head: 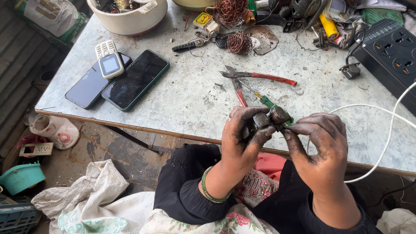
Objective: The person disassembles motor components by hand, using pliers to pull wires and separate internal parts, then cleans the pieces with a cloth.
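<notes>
My left hand [245, 136] and my right hand [318, 143] are both blackened with grime and meet above the table's near edge. Together they pinch a small dark, greasy metal part [271, 118], the left fingers on its left half and the right thumb and forefinger on its right half. Just behind the part lie a green-handled screwdriver [268, 103] and red-handled pliers [255, 77] on the worn metal table [190, 104]. A green bangle sits on my left wrist.
Two smartphones [125, 82] with a small keypad phone [109, 60] on them lie at the left. Copper wire coils [239, 42], a white bowl [130, 17], a black power strip [390, 56] and a white cable [385, 125] crowd the back and right. Sacks and tubs cover the floor at left.
</notes>
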